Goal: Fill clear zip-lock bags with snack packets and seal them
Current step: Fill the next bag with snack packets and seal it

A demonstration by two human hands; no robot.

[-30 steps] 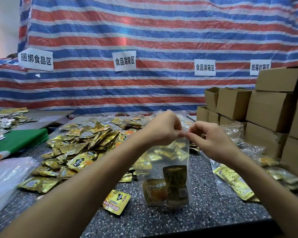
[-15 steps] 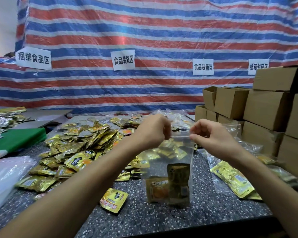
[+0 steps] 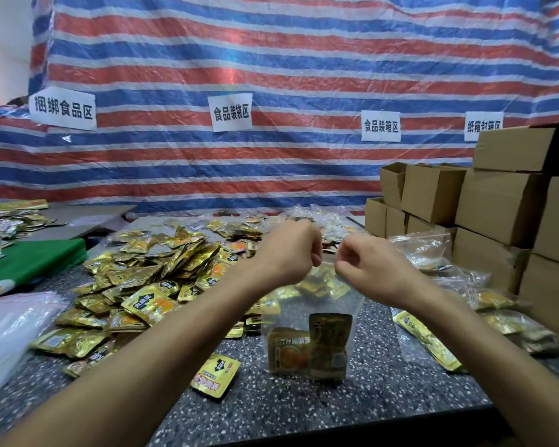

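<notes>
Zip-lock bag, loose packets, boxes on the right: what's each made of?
Zip-lock bag: thin clear plastic film, glossy; its contents show through and it creases.
Loose packets: likely metallised foil laminate; shiny gold, with glare and crinkles.
Boxes: brown cardboard, matte, with folded flaps; probably corrugated, though no fluting is visible.

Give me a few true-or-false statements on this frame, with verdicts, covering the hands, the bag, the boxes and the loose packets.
1. The left hand and the right hand both pinch the top edge of the clear bag. True.
2. The clear bag is empty. False: snack packets sit at its bottom.
3. The cardboard boxes are stacked on the left. False: they stand on the right.
4. A heap of gold packets lies on the table left of the clear bag. True.
5. The clear bag lies flat on the table. False: it is held upright.
</notes>
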